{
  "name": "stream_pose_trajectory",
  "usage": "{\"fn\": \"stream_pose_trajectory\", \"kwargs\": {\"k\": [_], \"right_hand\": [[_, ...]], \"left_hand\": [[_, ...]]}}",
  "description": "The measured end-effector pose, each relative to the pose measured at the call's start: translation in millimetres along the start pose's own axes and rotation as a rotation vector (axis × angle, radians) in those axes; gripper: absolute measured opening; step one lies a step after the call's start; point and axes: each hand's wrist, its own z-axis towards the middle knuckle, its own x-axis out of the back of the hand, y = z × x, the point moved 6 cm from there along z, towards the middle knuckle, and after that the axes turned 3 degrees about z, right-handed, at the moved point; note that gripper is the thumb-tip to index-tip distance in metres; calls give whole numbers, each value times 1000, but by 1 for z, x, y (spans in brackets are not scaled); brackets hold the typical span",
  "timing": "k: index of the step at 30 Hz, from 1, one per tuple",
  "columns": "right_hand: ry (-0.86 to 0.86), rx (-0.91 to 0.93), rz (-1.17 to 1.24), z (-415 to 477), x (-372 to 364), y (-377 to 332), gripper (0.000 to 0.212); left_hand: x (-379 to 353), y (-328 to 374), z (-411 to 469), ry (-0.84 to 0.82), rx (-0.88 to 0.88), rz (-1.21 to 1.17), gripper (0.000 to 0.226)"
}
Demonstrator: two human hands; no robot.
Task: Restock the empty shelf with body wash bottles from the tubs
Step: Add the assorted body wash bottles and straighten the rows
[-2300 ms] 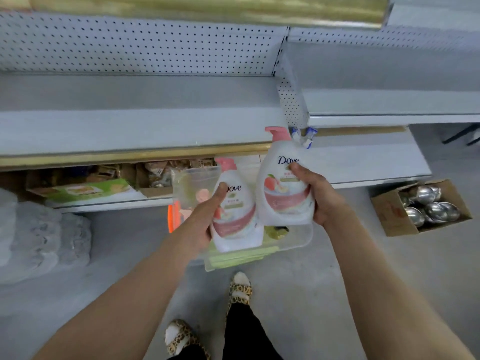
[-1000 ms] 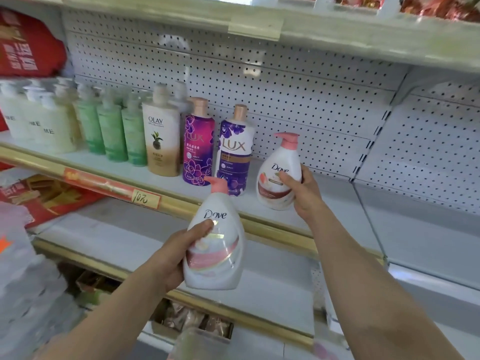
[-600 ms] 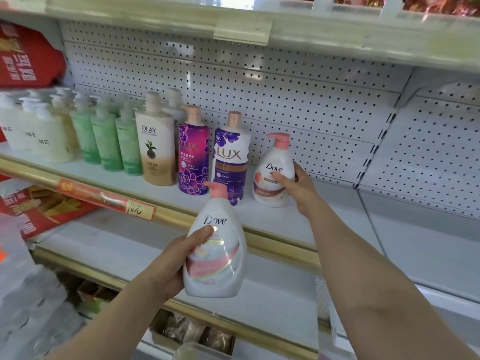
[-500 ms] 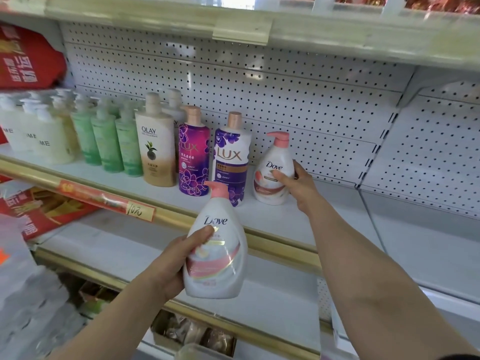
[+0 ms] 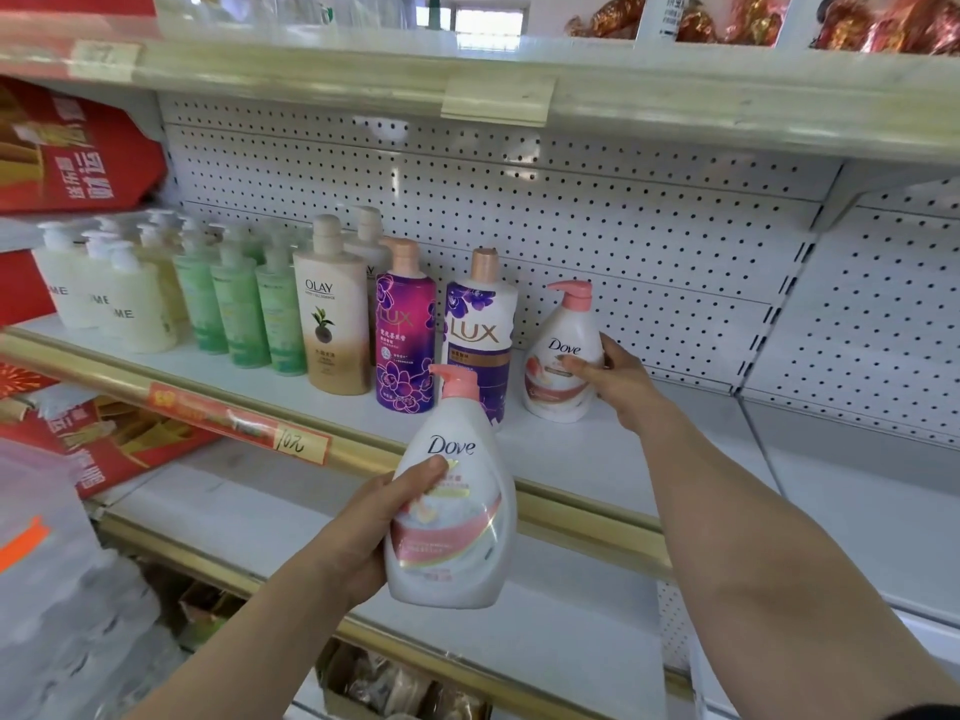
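A white Dove bottle with a pink pump [image 5: 556, 350] stands upright on the white shelf [image 5: 571, 459], right of two purple Lux bottles [image 5: 478, 335]. My right hand [image 5: 618, 381] grips its right side, thumb across the label. My left hand [image 5: 374, 527] holds a second, similar Dove bottle [image 5: 452, 517] upright in the air in front of the shelf's gold front rail, below the Lux bottles.
Left along the shelf stand an Olay bottle [image 5: 332, 314], green bottles [image 5: 244, 304] and cream pump bottles [image 5: 119, 293]. The shelf is bare to the right of the Dove bottle. A perforated back panel [image 5: 623, 226] and an upper shelf [image 5: 519, 85] bound the space. A lower shelf [image 5: 311, 511] lies beneath.
Both bottles came up from the tub. My right hand has set its bottle down on the shelf beside the Lux bottles and still grips it. The left hand's bottle has stayed about where it was.
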Motion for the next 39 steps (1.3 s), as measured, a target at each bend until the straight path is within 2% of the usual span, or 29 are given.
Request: {"fn": "stream_pose_trajectory", "kwargs": {"k": [3,6,8,10,11,12,13,16,18,21,24,25,28,30,32,34,39], "right_hand": [[11,-2,-25,-1,0,0,57],[61,-58,-36,-5,-3,1,79],[194,-128,-51,-16,-3,-3,93],[367,-152,-77,-39,-2,-17,88],[396,-137,-69,-52,-4,-28,81],[351,-120,-44,-64,-11,-39,73],[225,-121,-12,-78,-21,-50,63],[-286,-235,1,-128,-61,-65,47],[-403,-219,-75,-147,-67,-69,46],[-335,-181,-89,-145,-49,-72,47],[-270,-180,-83,-136,-26,-75,48],[-247,-168,-100,-132,-20,-76,52],[-127,-137,-116,-114,-1,-75,64],[-51,-110,-70,-102,9,-75,64],[-16,-63,-40,-93,12,-76,57],[-5,-27,-48,-86,8,-75,61],[13,-1,-159,-68,-2,-51,77]], "left_hand": [[1,2,-1,4,-9,-1,54],[2,3,-2,15,-12,15,58],[1,5,0,21,-20,22,60],[-2,9,3,30,-38,22,61],[-5,13,6,32,-52,26,61],[-9,18,9,30,-65,34,60],[-13,24,13,29,-80,43,59],[-30,40,26,3,-119,51,53],[-44,47,33,-45,-147,81,53],[-63,51,41,-60,-163,172,53],[-79,63,44,-16,-236,363,49],[-79,70,47,57,-294,402,49],[-60,103,50,432,-572,427,46],[-53,120,56,524,-733,489,50],[-50,129,71,540,-790,634,57],[-52,134,85,534,-791,783,59],[-51,135,105,476,-799,856,60]]}}
